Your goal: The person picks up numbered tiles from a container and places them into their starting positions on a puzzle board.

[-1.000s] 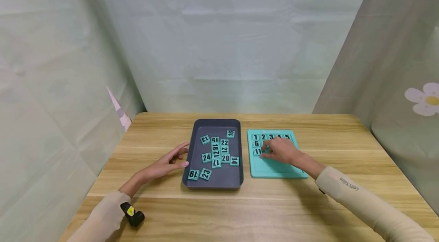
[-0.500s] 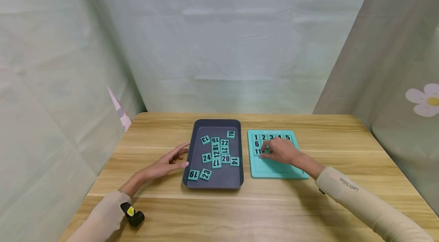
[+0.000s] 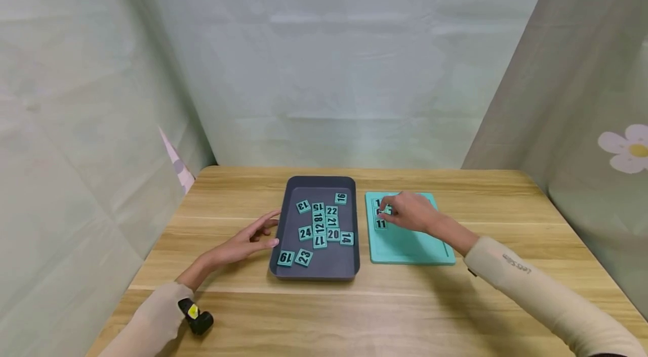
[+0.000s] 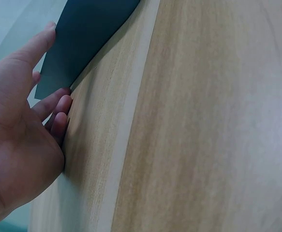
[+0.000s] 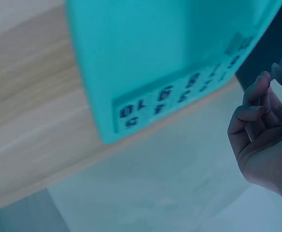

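My left hand [image 3: 246,243] lies at the left wall of a dark grey tray [image 3: 344,265], fingers loosely bent and fingertips right at its edge. In the left wrist view the thumb reaches the tray's side [image 4: 90,41]. Teal number tiles lie scattered inside, among them tile 19 [image 3: 286,258] and tile 16 [image 3: 341,198]. My right hand [image 3: 412,212] is over the upper part of a teal board [image 3: 412,247], with a gap between thumb and index finger and nothing visible held. Tile 11 [image 3: 381,224] sits in the board's third row; the hand hides most tiles above it.
Both tray and board lie on a wooden table [image 3: 243,312], the board just right of the tray. Pale cloth [image 3: 344,64] hangs behind and on both sides. A black device [image 3: 197,317] is strapped at the left wrist.
My right hand has shifted up and slightly left over the board, away from beside tile 11, uncovering part of the third row. The left hand and tray have stayed put.
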The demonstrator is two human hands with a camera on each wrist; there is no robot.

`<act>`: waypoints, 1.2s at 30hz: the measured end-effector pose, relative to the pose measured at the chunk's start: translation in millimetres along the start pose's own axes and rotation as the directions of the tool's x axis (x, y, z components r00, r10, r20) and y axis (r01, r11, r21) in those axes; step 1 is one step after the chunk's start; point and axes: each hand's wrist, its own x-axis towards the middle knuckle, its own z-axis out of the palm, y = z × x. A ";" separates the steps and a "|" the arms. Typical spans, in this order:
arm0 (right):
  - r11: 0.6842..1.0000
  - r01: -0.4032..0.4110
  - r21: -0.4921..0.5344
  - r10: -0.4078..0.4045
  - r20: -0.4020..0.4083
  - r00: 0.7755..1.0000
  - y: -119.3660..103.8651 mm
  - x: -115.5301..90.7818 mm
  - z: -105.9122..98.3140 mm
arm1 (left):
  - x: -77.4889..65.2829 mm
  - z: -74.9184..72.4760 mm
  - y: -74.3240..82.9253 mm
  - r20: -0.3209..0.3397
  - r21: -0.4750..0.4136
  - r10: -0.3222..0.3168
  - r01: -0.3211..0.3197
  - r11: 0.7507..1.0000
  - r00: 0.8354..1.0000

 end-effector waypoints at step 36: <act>0.988 0.154 0.008 -0.154 0.092 0.984 -72.0 48.9 2.1 | 2.6 1.3 6.4 0.007 0.012 0.021 -0.021 1.000 1.000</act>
